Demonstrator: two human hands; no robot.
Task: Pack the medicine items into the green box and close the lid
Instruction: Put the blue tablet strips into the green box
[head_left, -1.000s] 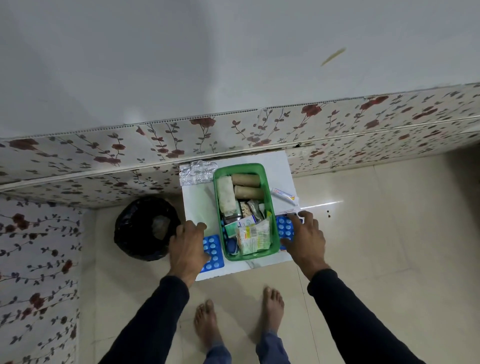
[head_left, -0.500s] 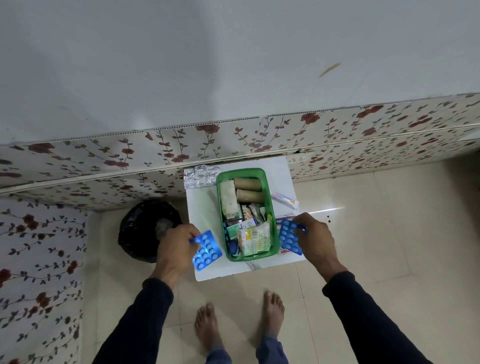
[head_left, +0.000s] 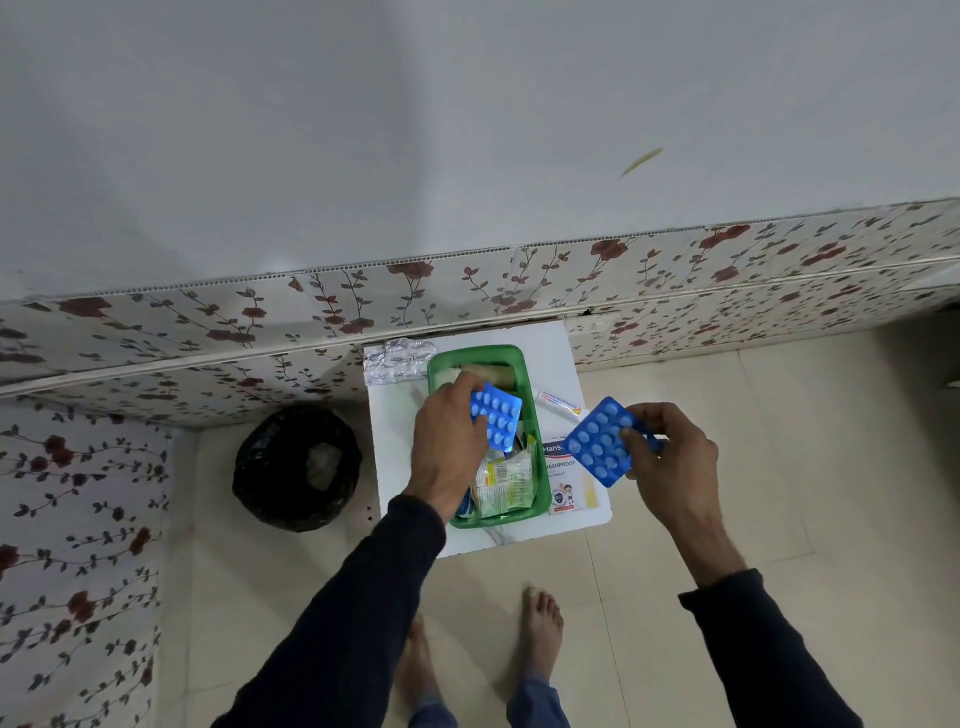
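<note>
Both arms reach forward in dark sleeves. The left hand (head_left: 449, 447) pinches a blue pill strip (head_left: 496, 415) – palm down – while the right hand (head_left: 670, 457) grips another blue strip (head_left: 597, 441), raised and tilted.

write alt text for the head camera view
Seen from above, a person's left hand holds a blue blister pack over an open green box of medicines on a white table, while the right hand holds a second blue pack beside it.
</note>
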